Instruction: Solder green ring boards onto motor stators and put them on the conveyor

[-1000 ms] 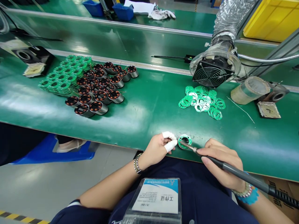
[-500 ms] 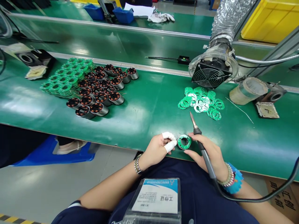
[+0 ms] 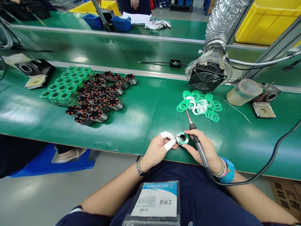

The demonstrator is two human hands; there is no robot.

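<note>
At the far left of the desk (image 3: 145, 121), a stand (image 3: 35, 70) sits by the back, then the stacked green boards (image 3: 67, 84). The cores (image 3: 98, 95) stand in rows against their right side, set back from the front edge. Desk surface runs on from the cores to your hands.

Your left hand (image 3: 158, 150) reaches over the front edge, its covered thumb and forefinger drawn together at the ring's left side; you cannot tell whether they pinch anything. The green-topped ring (image 3: 178, 138) lies on the desk near that edge, between your two hands. Your right hand (image 3: 208, 150) has thumb and forefinger at the ring's right side while gripping the iron (image 3: 198, 143), whose tip points up toward the loose boards (image 3: 199, 103).

The fan (image 3: 207, 78) is just behind those boards. Farther right come a thin wire (image 3: 237, 110), the pot (image 3: 244, 92) and a sponge tray (image 3: 264, 110).
</note>
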